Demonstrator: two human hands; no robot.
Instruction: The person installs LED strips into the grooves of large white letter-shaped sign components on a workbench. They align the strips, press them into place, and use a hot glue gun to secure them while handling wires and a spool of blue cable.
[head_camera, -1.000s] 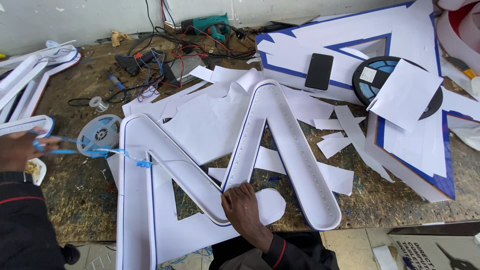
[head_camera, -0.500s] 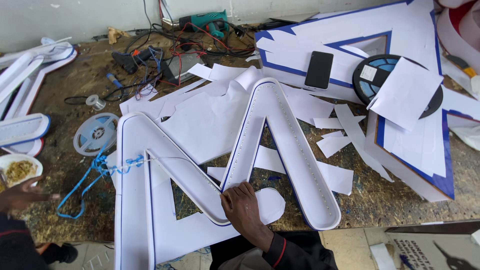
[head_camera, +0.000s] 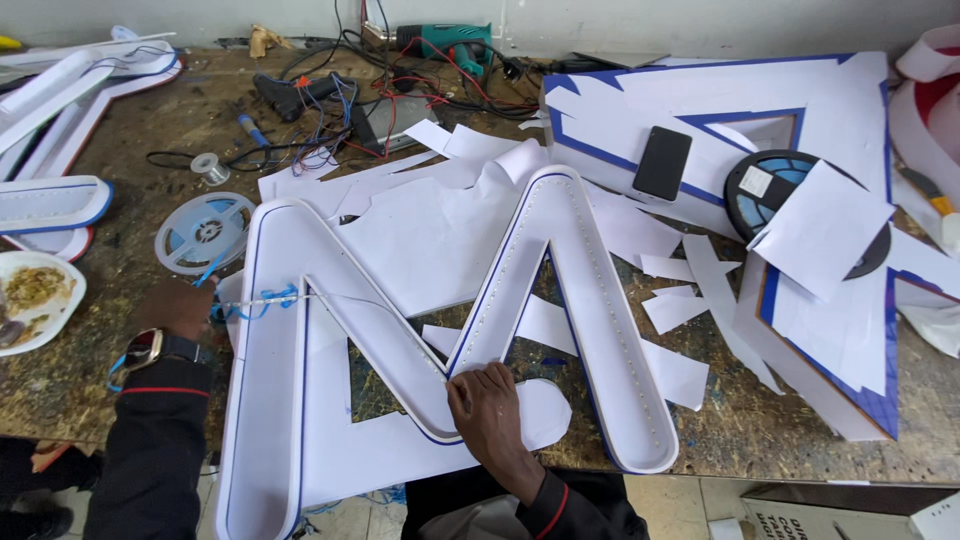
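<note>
White zigzag letter shell, legs toward viewer; left hand gripping blue strip, right hand flat on shell.

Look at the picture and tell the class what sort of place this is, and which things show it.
Probably a sign-making workshop: a large white letter-shaped channel shell on a rough worktable, a strip reel beside it, and a power drill among tangled cables.

Sign workshop, channel letter, drill, cables

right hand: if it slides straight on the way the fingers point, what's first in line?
The right hand points up-left along the letter shell's valley; it would likely meet the strip lying in the channel first.
</note>
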